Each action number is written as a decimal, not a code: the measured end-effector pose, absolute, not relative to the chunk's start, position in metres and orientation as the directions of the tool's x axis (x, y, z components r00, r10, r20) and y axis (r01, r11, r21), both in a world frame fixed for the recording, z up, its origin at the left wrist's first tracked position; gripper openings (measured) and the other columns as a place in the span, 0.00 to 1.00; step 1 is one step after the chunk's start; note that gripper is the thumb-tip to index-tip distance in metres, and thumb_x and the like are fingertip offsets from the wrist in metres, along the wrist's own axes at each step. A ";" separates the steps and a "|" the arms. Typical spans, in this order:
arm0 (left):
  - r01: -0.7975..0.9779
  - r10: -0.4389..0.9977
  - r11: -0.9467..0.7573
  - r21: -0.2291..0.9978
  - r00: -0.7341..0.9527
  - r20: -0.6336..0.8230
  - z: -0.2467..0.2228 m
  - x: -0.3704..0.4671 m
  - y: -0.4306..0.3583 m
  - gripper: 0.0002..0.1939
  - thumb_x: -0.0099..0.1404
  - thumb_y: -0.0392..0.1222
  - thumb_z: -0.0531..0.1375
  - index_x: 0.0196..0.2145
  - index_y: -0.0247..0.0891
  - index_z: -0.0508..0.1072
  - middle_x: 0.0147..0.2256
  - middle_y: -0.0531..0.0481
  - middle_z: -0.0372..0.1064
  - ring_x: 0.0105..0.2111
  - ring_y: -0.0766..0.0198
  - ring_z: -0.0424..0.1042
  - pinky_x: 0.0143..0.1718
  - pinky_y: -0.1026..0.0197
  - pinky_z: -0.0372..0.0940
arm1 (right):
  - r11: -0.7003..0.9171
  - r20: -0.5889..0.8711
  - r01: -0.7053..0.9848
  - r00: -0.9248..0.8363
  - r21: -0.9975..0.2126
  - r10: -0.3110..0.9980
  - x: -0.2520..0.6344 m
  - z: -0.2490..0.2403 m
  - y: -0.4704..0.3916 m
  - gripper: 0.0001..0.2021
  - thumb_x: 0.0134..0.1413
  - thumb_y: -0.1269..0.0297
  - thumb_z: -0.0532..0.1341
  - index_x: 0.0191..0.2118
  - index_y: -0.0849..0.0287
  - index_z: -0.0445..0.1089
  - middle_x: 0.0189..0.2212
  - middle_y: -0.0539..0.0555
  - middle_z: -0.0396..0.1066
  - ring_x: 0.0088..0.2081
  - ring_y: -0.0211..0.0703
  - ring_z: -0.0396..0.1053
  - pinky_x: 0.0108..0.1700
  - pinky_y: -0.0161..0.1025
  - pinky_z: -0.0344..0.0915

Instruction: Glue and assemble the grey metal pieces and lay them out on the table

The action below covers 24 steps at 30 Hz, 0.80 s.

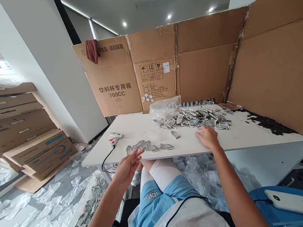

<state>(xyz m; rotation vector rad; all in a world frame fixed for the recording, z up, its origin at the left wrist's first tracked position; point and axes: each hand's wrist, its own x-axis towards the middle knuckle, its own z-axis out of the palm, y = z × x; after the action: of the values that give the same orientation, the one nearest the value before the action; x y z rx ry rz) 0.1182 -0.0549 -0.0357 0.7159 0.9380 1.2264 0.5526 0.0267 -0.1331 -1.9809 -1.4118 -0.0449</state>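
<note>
Observed left hand (pixel 129 163) open, fingers extended, beside loose silvery clips (pixel 152 148) near front edge of white table (pixel 131 124). Noted right hand (pixel 209 137), fingers apart, just before clip pile (pixel 202 118); cannot tell if touching.

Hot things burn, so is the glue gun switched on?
Cannot tell: a black cord runs from the glue gun, but its plug is out of sight.

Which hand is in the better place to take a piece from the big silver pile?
Probably the right hand: it is open, close to the near side of the pile. The left hand is farther away, by the small row of pieces.
</note>
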 end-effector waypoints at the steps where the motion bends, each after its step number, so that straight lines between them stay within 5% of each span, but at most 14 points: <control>1: -0.446 0.976 0.217 0.868 0.082 -0.202 -0.037 0.119 -0.055 0.06 0.69 0.34 0.68 0.43 0.31 0.79 0.50 0.36 0.78 0.27 0.73 0.71 0.27 0.72 0.73 | -0.208 0.397 0.836 0.441 -0.508 0.805 0.560 -0.134 0.026 0.18 0.60 0.56 0.57 0.49 0.59 0.76 0.53 0.65 0.76 0.58 0.62 0.66 0.62 0.56 0.60; 6: -0.421 0.971 0.235 0.876 0.136 -0.195 -0.041 0.121 -0.057 0.17 0.61 0.44 0.76 0.41 0.31 0.78 0.34 0.52 0.68 0.19 0.80 0.53 0.15 0.75 0.53 | -0.339 0.369 0.801 0.545 -0.494 0.753 0.573 -0.143 0.033 0.27 0.61 0.52 0.56 0.60 0.61 0.71 0.67 0.67 0.64 0.69 0.64 0.56 0.69 0.58 0.53; 8: -0.398 0.971 0.233 0.887 0.147 -0.189 -0.041 0.121 -0.058 0.20 0.59 0.46 0.77 0.42 0.31 0.78 0.32 0.56 0.63 0.19 0.80 0.52 0.15 0.75 0.51 | -0.371 0.338 0.807 0.546 -0.460 0.767 0.569 -0.147 0.036 0.32 0.64 0.50 0.53 0.69 0.61 0.63 0.73 0.66 0.56 0.74 0.64 0.47 0.72 0.62 0.44; 11: -0.372 0.968 0.234 0.898 0.171 -0.181 -0.042 0.121 -0.058 0.22 0.59 0.47 0.77 0.43 0.32 0.78 0.31 0.56 0.60 0.20 0.79 0.51 0.16 0.74 0.50 | -0.422 0.261 0.820 0.536 -0.387 0.802 0.564 -0.153 0.040 0.36 0.68 0.48 0.47 0.75 0.61 0.53 0.73 0.65 0.57 0.76 0.62 0.43 0.74 0.66 0.33; 18: -0.338 0.959 0.247 0.908 0.217 -0.180 -0.041 0.122 -0.061 0.18 0.62 0.48 0.75 0.41 0.33 0.77 0.32 0.55 0.61 0.20 0.78 0.48 0.16 0.72 0.49 | -0.431 0.279 0.820 0.544 -0.376 0.792 0.569 -0.156 0.041 0.41 0.66 0.45 0.47 0.77 0.63 0.47 0.76 0.65 0.50 0.78 0.63 0.37 0.75 0.65 0.35; 22: -0.331 0.957 0.243 0.912 0.237 -0.169 -0.042 0.122 -0.062 0.18 0.62 0.49 0.74 0.40 0.33 0.77 0.32 0.54 0.62 0.20 0.78 0.47 0.17 0.72 0.48 | -0.435 0.267 0.809 0.555 -0.396 0.788 0.570 -0.158 0.042 0.40 0.65 0.45 0.48 0.76 0.64 0.50 0.72 0.68 0.58 0.76 0.62 0.43 0.75 0.65 0.36; 24: -0.328 0.953 0.251 0.911 0.247 -0.174 -0.043 0.121 -0.061 0.19 0.61 0.50 0.75 0.40 0.33 0.77 0.32 0.55 0.62 0.20 0.78 0.46 0.17 0.72 0.47 | -0.448 0.288 0.792 0.581 -0.415 0.761 0.570 -0.158 0.044 0.41 0.64 0.44 0.50 0.75 0.65 0.51 0.74 0.69 0.53 0.76 0.64 0.43 0.74 0.65 0.41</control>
<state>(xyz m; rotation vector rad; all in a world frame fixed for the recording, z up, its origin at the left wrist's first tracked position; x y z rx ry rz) 0.1210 -0.0611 -0.0432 0.8836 0.8894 1.0489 0.5703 0.0441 -0.1577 -2.3035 -1.2372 -0.0806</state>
